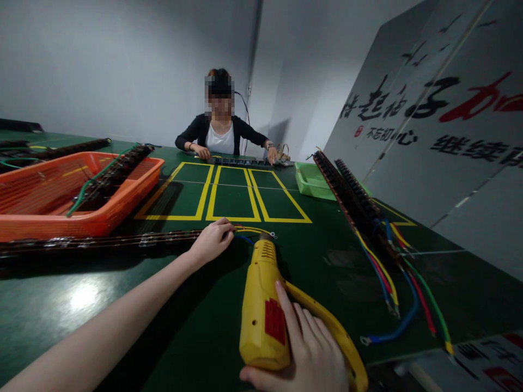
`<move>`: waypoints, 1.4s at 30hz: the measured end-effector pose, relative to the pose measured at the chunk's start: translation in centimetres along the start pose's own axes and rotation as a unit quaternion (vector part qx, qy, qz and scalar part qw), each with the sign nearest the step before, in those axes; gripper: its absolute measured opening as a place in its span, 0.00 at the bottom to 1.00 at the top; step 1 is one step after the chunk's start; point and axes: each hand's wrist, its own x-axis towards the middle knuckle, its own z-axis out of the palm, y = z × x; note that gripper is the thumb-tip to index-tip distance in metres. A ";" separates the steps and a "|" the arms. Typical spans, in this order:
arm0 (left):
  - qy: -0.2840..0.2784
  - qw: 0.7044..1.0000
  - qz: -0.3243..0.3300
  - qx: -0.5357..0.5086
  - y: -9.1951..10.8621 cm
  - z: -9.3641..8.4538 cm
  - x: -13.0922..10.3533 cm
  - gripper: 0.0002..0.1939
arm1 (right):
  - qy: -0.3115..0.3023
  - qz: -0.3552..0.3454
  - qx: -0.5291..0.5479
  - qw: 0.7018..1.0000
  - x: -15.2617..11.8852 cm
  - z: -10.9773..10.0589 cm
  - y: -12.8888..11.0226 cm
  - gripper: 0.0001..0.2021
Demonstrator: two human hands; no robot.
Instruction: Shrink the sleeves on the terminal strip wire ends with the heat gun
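Observation:
My right hand (304,337) grips a yellow heat gun (265,283) with a red patch on its side. The gun's nozzle points away from me, toward several wires (252,229) with ring terminals. Those yellow, red and blue wires come out from the closed fingers of my left hand (214,238). Behind that hand, a long dark strip (139,240) runs off to the left along the table. My left fingers hide where the wires meet the strip.
An orange basket (134,190) with a strip in it stands at left. More strips with coloured wires (347,201) lean over a green basket (312,182) at right. Yellow tape rectangles (235,219) mark the green table. Across it, a person (220,136) handles another strip (245,161).

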 end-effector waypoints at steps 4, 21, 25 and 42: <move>0.010 1.000 0.009 -0.001 -0.2 0.2 0.1 0.15 | 0.015 0.010 -0.011 1.000 0.2 -0.1 -0.5 0.59; 0.008 1.000 0.007 -0.010 -0.4 0.2 0.3 0.16 | 0.061 -0.006 0.041 0.997 2.3 0.9 -5.3 0.61; 0.007 1.000 0.001 -0.018 -0.3 -0.1 0.3 0.16 | 0.054 -0.008 0.042 0.998 1.9 1.1 -5.1 0.62; 0.004 0.998 -0.010 0.054 0.9 -0.4 0.0 0.15 | 0.018 0.014 0.013 1.000 0.1 -0.3 -0.7 0.60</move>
